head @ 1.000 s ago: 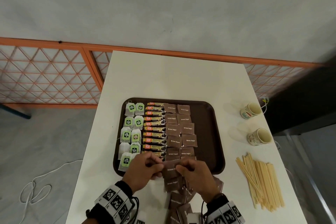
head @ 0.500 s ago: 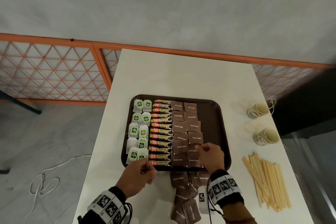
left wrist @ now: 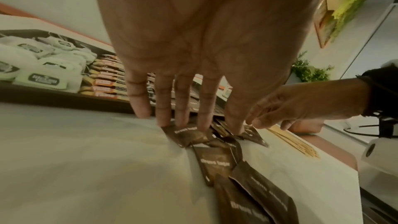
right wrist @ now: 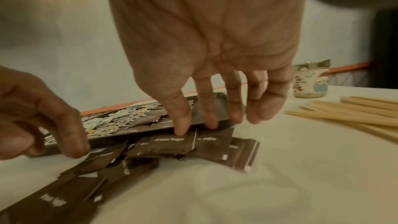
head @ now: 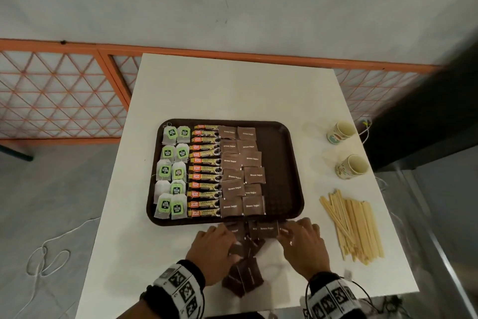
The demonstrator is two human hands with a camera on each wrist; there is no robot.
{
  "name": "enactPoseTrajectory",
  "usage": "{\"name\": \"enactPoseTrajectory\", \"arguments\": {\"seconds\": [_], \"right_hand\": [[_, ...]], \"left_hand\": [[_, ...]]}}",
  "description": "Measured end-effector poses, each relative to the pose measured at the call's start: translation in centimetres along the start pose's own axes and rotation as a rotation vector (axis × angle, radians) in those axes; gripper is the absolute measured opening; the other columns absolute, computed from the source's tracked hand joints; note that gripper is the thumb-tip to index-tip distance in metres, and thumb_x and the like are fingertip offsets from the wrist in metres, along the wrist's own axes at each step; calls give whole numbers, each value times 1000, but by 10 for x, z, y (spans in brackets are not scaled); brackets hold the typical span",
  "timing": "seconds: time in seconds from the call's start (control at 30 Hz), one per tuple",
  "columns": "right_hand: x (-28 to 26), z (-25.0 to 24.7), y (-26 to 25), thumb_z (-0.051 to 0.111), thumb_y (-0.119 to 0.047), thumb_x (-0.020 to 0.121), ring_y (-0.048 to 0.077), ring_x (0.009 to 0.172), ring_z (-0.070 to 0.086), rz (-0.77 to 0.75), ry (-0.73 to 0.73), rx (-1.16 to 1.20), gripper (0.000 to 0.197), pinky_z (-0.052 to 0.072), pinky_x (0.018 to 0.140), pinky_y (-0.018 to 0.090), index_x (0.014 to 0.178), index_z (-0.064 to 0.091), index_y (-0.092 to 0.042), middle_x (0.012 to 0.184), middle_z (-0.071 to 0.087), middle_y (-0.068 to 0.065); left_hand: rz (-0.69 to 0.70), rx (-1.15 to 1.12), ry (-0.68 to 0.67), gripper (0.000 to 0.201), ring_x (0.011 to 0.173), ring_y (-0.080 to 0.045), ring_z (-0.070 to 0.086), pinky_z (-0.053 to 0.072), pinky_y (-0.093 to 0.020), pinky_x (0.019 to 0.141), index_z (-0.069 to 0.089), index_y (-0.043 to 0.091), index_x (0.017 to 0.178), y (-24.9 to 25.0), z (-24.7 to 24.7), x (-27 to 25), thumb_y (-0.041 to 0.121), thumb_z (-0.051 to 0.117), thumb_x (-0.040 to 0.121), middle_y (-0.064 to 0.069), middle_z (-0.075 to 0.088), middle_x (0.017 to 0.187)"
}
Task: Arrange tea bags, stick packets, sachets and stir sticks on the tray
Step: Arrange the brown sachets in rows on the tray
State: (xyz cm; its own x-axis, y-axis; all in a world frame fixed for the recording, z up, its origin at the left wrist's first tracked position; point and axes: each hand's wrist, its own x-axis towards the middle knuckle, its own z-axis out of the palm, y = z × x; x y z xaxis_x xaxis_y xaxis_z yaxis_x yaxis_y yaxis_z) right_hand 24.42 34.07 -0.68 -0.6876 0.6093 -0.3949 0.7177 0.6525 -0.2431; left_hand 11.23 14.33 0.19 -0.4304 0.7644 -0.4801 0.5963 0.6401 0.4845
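Note:
The brown tray (head: 282,163) holds two columns of green-tagged tea bags (head: 172,171), a column of stick packets (head: 205,171) and two columns of brown sugar sachets (head: 243,171). Several loose sachets (head: 245,274) lie piled on the table in front of the tray. My left hand (head: 222,238) presses straight fingertips (left wrist: 202,125) onto the pile's left side. My right hand (head: 287,233) reaches in from the right, its thumb tip (right wrist: 183,130) touching the top sachet (right wrist: 172,142) by the tray rim (right wrist: 129,135). Wooden stir sticks (head: 351,225) lie right of the tray.
Two paper cups (head: 341,132) (head: 351,166) stand at the table's right edge behind the stir sticks. The right third of the tray is bare. An orange lattice fence (head: 59,96) runs behind the white table (head: 232,91). A cable (head: 44,259) lies on the floor at left.
My right hand has drawn back from the tray, leaving a sachet in the right column, and come down to the loose pile. My left hand has shifted right onto the pile.

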Motion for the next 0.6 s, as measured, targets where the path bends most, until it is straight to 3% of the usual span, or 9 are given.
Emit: {"name": "enactPoseTrajectory", "arguments": {"seconds": [0.13,0.27,0.47,0.6], "right_hand": [[-3,5,13,53,-60,88,24,123,38,157,-12,28,52,41,98,42,127,48,-28,129,43,0],[3,16,8,58,-64,83,25,127,34,124,-6,167,57,39,103,47,128,46,-32,133,38,-1],[1,29,-8,50,-72,81,24,121,34,86,51,165,70,42,101,43,138,37,-34,129,37,1],[-1,33,-18,53,-64,84,23,121,33,-30,-23,157,62,43,102,40,138,37,-39,130,35,-1]], "left_hand": [[-138,35,69,44,131,-18,39,33,-37,110,47,30,133,5,15,-4,49,44,94,5,41,142],[-239,-4,137,51,137,-16,34,29,-38,112,42,27,138,4,24,-2,52,43,94,6,38,148],[-250,22,167,67,145,-21,20,24,-43,116,19,33,152,10,28,5,59,39,94,3,25,157],[-220,76,151,69,144,-24,16,25,-45,116,20,39,150,11,38,5,61,45,90,3,18,157]]}}
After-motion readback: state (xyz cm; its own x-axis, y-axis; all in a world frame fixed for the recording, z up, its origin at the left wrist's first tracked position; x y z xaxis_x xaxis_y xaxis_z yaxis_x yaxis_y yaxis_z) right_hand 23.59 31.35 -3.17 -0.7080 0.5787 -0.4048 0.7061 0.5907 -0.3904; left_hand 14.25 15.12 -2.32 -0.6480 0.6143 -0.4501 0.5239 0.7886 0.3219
